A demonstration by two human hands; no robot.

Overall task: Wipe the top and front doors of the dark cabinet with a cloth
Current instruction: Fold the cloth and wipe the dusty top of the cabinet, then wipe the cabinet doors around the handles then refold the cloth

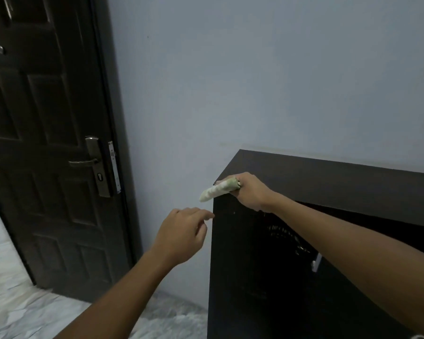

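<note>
The dark cabinet (pixel 328 177) stands against the wall at the lower right, its top and front doors facing me. My right hand (pixel 251 192) rests at the top front left corner of the cabinet, shut on a pale green and white cloth (pixel 216 190) that sticks out past the corner. My left hand (pixel 180 234) hovers just left of the cabinet's left front edge, fingers loosely spread, a fingertip close to the edge. A small light handle (pixel 316 262) shows on the cabinet front under my right forearm.
A dark panelled room door (pixel 42 143) with a metal lever handle (pixel 85 162) fills the left side. A pale blue wall (pixel 255 81) runs behind the cabinet. The floor (pixel 15 302) is light marbled tile.
</note>
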